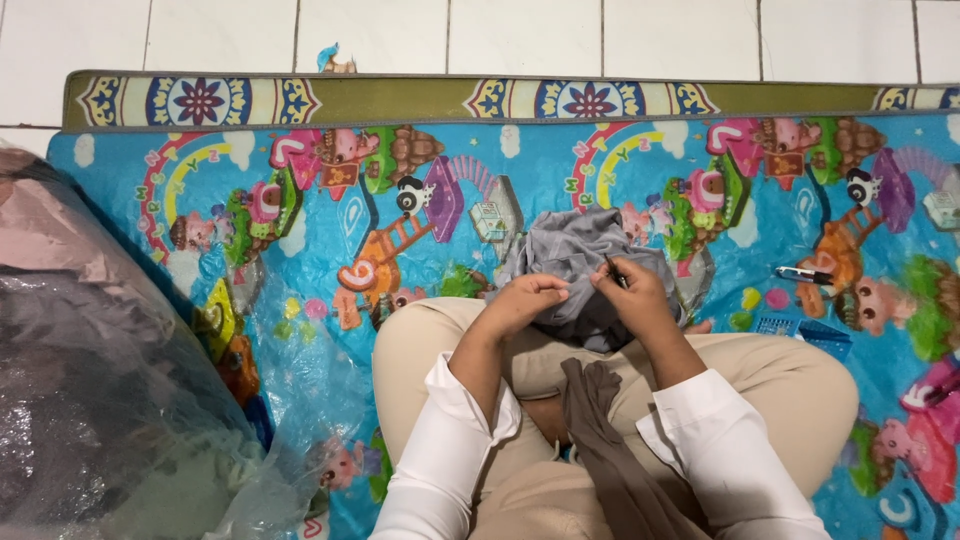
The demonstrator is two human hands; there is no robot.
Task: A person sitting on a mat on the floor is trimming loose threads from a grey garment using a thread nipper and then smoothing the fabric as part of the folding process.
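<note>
While bunched between hands (580, 300), grey cloth (575, 255).

The thin dark tool (615, 271) in the right hand (635, 295) is too small to identify, the grey cloth (580, 255) hides both hands' fingertips, and the clear plastic bag (90, 400) runs off the left edge.

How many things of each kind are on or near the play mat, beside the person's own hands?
Grey cloth held by left hand and right hand: 1
Thin dark tool in right hand: 1
Clear plastic bag: 1
Blue basket: 1
Small clipper-like tool: 1
Total: 5
</note>
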